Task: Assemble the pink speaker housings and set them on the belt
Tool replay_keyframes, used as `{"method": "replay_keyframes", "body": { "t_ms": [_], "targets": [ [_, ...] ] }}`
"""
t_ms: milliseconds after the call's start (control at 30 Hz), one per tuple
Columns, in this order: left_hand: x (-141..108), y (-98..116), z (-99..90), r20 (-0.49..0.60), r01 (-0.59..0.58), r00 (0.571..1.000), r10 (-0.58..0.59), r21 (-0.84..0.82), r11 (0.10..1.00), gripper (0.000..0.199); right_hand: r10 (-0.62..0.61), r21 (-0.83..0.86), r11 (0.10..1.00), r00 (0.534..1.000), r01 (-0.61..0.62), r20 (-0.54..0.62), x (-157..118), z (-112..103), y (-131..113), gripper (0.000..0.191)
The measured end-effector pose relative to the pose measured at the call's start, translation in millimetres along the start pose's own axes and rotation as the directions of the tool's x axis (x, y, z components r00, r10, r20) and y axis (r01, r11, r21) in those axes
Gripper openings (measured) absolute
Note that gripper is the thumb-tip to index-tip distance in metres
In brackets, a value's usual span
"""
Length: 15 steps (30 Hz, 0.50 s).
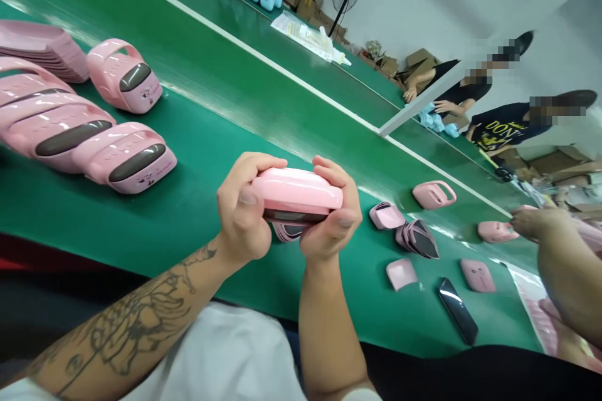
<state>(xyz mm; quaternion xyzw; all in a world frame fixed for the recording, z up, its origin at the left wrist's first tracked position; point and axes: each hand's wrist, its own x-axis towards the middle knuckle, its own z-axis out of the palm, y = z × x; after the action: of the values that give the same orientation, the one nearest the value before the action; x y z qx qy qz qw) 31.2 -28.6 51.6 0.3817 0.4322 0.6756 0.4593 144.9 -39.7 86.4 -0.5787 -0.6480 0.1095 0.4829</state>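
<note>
A glossy pink plastic case (301,188) with a dark panel on its near side is held up between my two hands, above the green table. My left hand (244,207) wraps its left end, thumb on the near side. Around the right end are the fingers and thumb of my right hand (336,207). Just behind and below the case, partly hidden, lie stacked pink and dark pieces (286,232).
Pink handled cases (143,160) and stacked pink trays (42,47) lie at left. At right are pink shells (389,216), dark-panelled pieces (417,239), a phone (457,311) and a co-worker's arm (564,257). Two people work across the green belt (263,88).
</note>
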Motion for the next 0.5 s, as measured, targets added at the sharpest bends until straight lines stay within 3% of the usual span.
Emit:
{"method": "replay_keyframes", "body": {
  "t_ms": [100, 200, 333, 433, 500],
  "targets": [
    [5.4, -6.1, 5.4, -0.026, -0.189, 0.982, 0.189, -0.026, 0.982, 0.067, 0.031, 0.044, 0.999, 1.0, -0.031, 0.0, 1.4, 2.7, 5.8, 0.078],
    [12.9, -6.7, 10.6, -0.039, -0.219, 0.975, 0.218, -0.036, 0.975, 0.071, 0.017, 0.023, 1.0, 1.0, -0.016, -0.006, 3.7, 3.1, 5.8, 0.087],
    [31.0, -8.6, 21.6, -0.04, -0.154, 0.988, 0.152, -0.044, 0.987, 0.077, 0.043, 0.045, 0.998, 0.996, -0.039, -0.079, 20.6, 9.4, 5.4, 0.082],
    [48.4, -19.8, 34.3, -0.112, -0.079, 0.991, 0.078, -0.001, 0.997, 0.082, 0.214, 0.005, 0.977, 0.969, -0.215, -0.124, 37.8, 21.2, 13.5, 0.079],
    [57.2, -30.3, 40.5, -0.161, 0.063, 0.985, -0.066, -0.023, 0.998, 0.084, 0.371, 0.004, 0.928, 0.919, -0.373, -0.133, 42.9, 28.1, 21.4, 0.086]
  ]
}}
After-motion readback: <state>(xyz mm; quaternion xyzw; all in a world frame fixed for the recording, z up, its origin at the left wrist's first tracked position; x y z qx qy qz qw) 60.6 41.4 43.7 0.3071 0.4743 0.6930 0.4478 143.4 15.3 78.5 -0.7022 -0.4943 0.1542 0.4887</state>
